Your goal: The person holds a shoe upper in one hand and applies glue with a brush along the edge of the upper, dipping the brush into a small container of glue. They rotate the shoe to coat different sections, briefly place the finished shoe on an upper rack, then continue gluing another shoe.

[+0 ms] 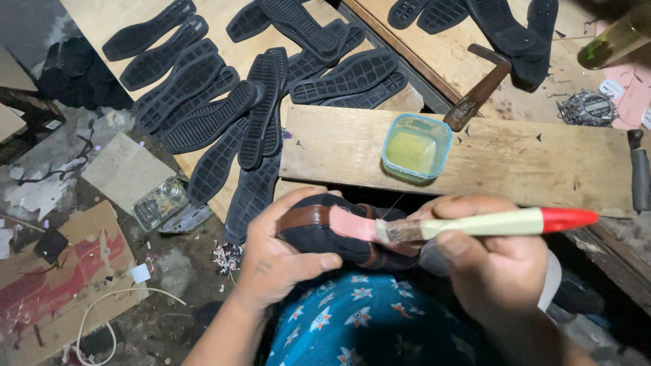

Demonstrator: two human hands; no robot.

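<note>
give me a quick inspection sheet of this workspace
surface: bare wooden board across the bench, scuffed and nicked
job's things: dark shoe upper with brown strap and pink insole; brush with cream handle and red tip, bristles on the insole; tub of yellowish glue on the board
clutter: black rubber soles spread over the bench, hammer, cardboard scraps on the floor
grippers: left hand grips the shoe, fingers wrapped round it; right hand holds the brush
cables: white cord looped on the floor
surroundings: dim, littered floor; blue patterned cloth on the lap
</note>
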